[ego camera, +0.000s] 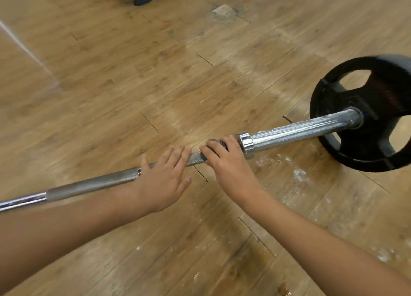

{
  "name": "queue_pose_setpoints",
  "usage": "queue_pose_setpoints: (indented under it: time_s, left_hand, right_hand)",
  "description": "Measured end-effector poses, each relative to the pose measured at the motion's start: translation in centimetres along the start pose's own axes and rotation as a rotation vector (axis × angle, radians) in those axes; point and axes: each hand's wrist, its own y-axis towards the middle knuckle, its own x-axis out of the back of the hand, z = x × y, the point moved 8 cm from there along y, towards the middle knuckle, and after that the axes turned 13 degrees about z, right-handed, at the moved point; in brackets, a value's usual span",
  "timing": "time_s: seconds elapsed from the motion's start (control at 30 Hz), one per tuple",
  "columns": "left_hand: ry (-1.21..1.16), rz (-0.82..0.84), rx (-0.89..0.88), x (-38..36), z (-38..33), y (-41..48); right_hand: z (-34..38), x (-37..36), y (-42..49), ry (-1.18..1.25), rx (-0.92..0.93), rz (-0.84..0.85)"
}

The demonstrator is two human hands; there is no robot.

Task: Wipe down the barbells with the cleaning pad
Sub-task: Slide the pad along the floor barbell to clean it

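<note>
The long chrome steel barbell (93, 181) lies on the worn wooden plank floor (133, 73). Its long axis runs from the left edge of the view up to the right, where a black rubber weight plate (364, 117) sits. The right hand (226, 160) curls over the knurled shaft just beside the shiny collar (245, 144), gripping a small dark cleaning pad (219, 142) that is mostly hidden under its fingers. The left hand (165, 175) rests on the shaft with straight fingers, near the right hand. A wipe along the axis would likely head leftward, straight toward the left hand.
</note>
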Motion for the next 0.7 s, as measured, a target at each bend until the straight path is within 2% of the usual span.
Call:
queue_pose_setpoints:
  time_s: [0.07, 0.13, 0.23, 0.33, 0.6, 0.7]
  left_hand:
    - [0.019, -0.14, 0.027, -0.8, -0.2, 0.2]
    - [0.035, -0.268, 0.047, -1.3, -0.5, 0.5]
    - [-0.033, -0.384, 0.073, -0.8, -0.8, 0.1]
    - [-0.109, -0.417, 0.085, -0.7, -1.0, -0.2]
    - [-0.183, -0.472, 0.065, -0.7, -1.1, -0.1]
    - [-0.189, -0.45, 0.056, -0.8, -1.2, 0.1]
  right_hand:
    - [-0.7, 1.6, -0.8, -0.091, 0.061, -0.052]
    - [-2.6, 3.1, -1.7, -0.129, 0.03, -0.078]
    - [-5.2, 2.8, -1.6, -0.106, -0.069, 0.011]
    - [-5.6, 1.6, 0.9, -0.046, -0.052, 0.158]
    - [-4.8, 3.0, -0.6, -0.024, -0.094, 0.156]
    - [-6.3, 3.0, 2.0, 0.028, -0.214, 0.287]
